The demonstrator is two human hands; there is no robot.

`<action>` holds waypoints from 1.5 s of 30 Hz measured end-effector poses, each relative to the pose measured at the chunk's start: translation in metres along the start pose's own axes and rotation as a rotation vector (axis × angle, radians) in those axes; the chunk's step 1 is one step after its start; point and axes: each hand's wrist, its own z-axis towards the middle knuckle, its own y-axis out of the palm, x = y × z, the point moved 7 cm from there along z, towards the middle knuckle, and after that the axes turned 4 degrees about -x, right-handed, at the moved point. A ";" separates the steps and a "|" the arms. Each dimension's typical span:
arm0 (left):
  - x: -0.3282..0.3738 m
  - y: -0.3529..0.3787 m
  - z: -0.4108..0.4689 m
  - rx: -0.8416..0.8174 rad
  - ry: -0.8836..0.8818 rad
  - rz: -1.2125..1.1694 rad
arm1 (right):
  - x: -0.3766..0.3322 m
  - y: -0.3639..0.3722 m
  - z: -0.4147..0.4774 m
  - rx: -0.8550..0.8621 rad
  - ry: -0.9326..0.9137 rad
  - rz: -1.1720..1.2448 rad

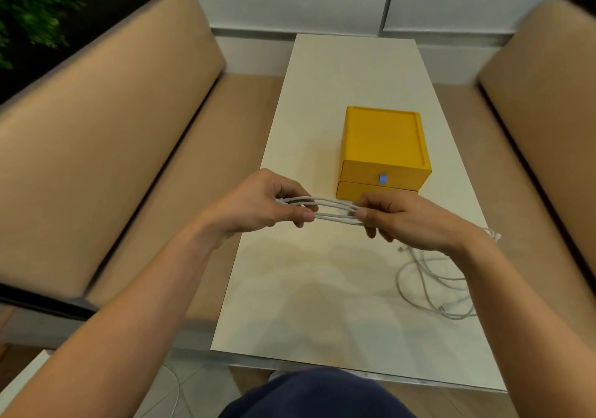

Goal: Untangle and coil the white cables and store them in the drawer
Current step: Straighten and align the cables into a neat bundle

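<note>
Between my two hands stretches a folded white cable (pixel 329 209), its strands running side by side above the table. My left hand (pixel 267 203) grips one end of the bundle and my right hand (pixel 396 216) pinches the other end. A yellow drawer box (pixel 382 146) with a small blue pull tab (pixel 382 178) stands just behind my right hand; its drawers look closed. More white cables (pixel 432 279) lie in a loose tangle on the table at the right, near my right forearm.
The narrow cream table (pixel 322 288) runs away from me between two tan upholstered benches (pixel 106 146). A white wall closes the far end. My dark-clothed knee shows at the bottom edge, and another white cable lies on the floor at lower left.
</note>
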 end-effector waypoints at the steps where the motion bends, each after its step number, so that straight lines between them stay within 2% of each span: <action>1: 0.002 0.002 -0.001 -0.008 0.016 0.013 | -0.008 0.006 0.001 -0.007 -0.035 0.004; 4: 0.005 0.005 -0.006 -0.024 0.004 0.042 | -0.028 0.018 0.007 0.011 -0.131 -0.045; 6: -0.001 0.000 -0.012 0.002 -0.027 -0.066 | -0.032 0.016 0.008 0.050 -0.134 -0.075; 12: -0.020 0.001 -0.022 0.231 0.009 -0.804 | -0.041 0.010 0.006 0.175 -0.194 -0.109; 15: -0.033 0.007 -0.026 0.257 -0.044 -1.012 | -0.040 0.011 0.009 0.190 -0.195 -0.132; 21: -0.040 0.007 -0.031 0.208 -0.090 -0.855 | -0.032 0.018 0.017 0.170 -0.175 -0.159; 29: -0.041 0.008 -0.038 0.230 -0.101 -0.873 | -0.029 0.019 0.015 0.097 -0.175 -0.027; 36: -0.037 0.007 -0.040 0.209 -0.082 -0.800 | -0.026 0.018 0.016 0.099 -0.179 -0.076; 41: -0.037 0.007 -0.039 0.221 -0.076 -0.924 | -0.030 0.017 0.017 0.104 -0.184 -0.057; 45: -0.037 0.009 -0.042 0.225 -0.077 -0.805 | -0.025 0.016 0.015 0.087 -0.174 -0.020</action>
